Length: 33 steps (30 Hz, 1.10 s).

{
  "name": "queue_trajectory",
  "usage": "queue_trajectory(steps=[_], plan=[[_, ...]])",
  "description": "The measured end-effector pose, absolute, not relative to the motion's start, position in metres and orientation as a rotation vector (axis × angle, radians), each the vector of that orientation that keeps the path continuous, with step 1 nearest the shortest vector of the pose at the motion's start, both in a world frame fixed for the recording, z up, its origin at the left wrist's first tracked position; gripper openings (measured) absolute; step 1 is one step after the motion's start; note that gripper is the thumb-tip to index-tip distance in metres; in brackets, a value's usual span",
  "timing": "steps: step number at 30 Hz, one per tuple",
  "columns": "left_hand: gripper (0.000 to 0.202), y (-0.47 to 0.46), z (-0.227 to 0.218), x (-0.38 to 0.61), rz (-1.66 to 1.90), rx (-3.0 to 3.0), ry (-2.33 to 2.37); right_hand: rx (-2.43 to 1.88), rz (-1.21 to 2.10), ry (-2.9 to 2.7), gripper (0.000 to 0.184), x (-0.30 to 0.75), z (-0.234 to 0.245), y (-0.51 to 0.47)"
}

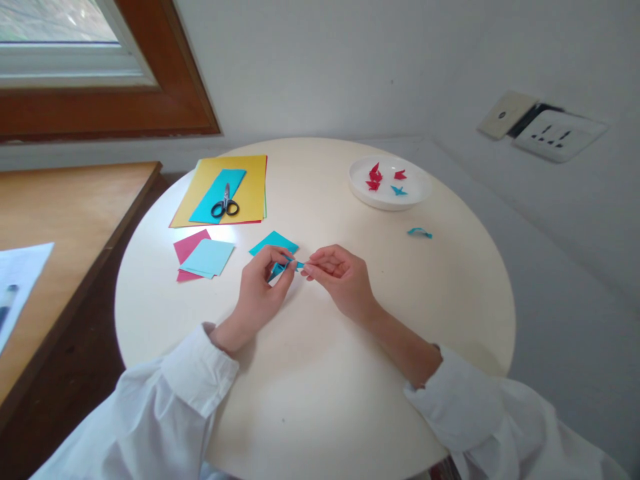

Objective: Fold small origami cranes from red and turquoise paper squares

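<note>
Between my two hands is a small folded piece of blue paper (278, 269), partly hidden by the fingers. My left hand (266, 283) is closed around its body, thumb and fingertips pressed together. At its right tip, my right hand (345, 277) pinches the paper between thumb and forefinger, the other fingers curled. Just behind my left hand a flat blue paper square (274, 243) lies on the white round table (320, 400).
Black-handled scissors (227, 202) rest on a blue strip (213, 200) over yellow sheets (254, 193). Light blue squares (207, 258) overlap pink squares (193, 245). A white plate (363, 197) holds several red and blue folded paper figures. A curled blue scrap (419, 233) lies at right.
</note>
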State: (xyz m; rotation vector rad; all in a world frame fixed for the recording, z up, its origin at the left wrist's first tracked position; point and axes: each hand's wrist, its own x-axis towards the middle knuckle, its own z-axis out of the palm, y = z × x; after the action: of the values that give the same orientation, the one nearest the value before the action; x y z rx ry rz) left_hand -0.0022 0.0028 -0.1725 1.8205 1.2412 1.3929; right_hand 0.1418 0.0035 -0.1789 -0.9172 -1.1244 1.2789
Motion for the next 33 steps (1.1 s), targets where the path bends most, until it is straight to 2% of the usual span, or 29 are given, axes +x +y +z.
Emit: queue_trajectory(steps=[5,33], plan=[[0.014,0.0023,-0.1724,-0.0023,1.397,1.828,1.242,-0.909,1.256,-1.139,0.027,0.1424,-0.1785,0.0028],[0.015,0.0027,-0.1709,-0.0019,1.362,1.849,1.313,-0.973,1.244,-1.161,0.037,0.1404,-0.1787,0.0019]])
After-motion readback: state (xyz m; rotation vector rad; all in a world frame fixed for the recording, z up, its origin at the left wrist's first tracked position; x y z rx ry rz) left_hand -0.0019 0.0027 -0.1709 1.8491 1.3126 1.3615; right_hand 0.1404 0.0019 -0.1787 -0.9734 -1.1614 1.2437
